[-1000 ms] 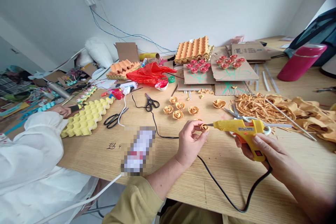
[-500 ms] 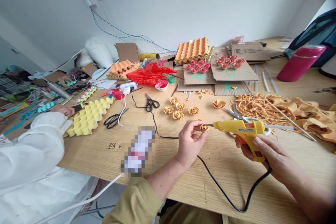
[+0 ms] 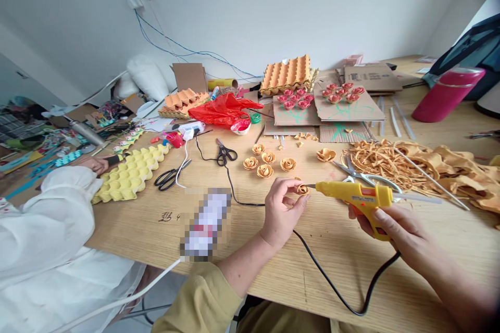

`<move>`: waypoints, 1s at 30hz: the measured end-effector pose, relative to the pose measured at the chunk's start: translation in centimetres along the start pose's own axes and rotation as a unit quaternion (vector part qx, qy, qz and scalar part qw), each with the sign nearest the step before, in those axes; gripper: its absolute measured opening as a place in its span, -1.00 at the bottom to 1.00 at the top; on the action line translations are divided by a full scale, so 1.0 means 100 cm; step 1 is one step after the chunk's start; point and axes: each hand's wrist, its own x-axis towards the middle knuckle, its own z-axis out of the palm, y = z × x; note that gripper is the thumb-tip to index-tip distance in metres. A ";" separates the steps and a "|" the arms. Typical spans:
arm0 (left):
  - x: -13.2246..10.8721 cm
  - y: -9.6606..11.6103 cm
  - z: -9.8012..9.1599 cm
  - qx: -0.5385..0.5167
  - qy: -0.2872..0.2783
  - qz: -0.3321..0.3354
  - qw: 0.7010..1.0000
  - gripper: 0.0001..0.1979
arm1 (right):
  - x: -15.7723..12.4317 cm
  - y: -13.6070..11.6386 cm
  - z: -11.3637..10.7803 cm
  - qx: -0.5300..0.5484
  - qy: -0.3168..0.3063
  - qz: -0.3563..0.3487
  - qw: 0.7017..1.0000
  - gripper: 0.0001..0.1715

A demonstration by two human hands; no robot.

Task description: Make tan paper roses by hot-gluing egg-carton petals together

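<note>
Between the fingertips of my left hand (image 3: pixel 282 213) is a small orange paper flower (image 3: pixel 302 189), its curled petals facing up and right. My right hand (image 3: pixel 402 231) is wrapped round the grip of a yellow hot glue gun (image 3: pixel 353 195), with a clear glue stick poking out of its back. The gun's metal nozzle points left and is at the flower's edge; whether it touches cannot be made out. Beyond my left hand lie several finished orange flowers (image 3: pixel 268 157), and one more orange flower (image 3: pixel 326 154) sits apart to their right.
Scissors (image 3: pixel 225 153) and a pile of orange scraps (image 3: pixel 375 161) lie on the table. Pink flowers (image 3: pixel 296 98) stand on cardboard behind. A pink bottle (image 3: pixel 448 94) is at right. On the left, a co-worker's hand (image 3: pixel 95 164) rests by a yellow egg tray (image 3: pixel 133 174). The gun's black cord (image 3: pixel 332 283) loops in front.
The glue gun in my right hand has shifted slightly left. The flower in my left hand has barely moved. The co-worker's sleeve and the yellow tray have edged left.
</note>
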 end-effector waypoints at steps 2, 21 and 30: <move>0.001 0.003 -0.001 0.016 0.006 0.017 1.000 -0.77 | -0.001 0.000 0.001 -0.042 -0.018 -0.018 0.999 -0.57; 0.000 0.007 0.004 0.009 -0.059 -0.029 0.998 -0.83 | 0.024 0.002 -0.006 -0.010 0.125 0.046 0.991 -0.52; -0.003 -0.004 0.006 0.063 -0.124 -0.059 0.989 -0.82 | 0.031 0.014 -0.011 -0.228 0.226 0.025 0.947 -0.59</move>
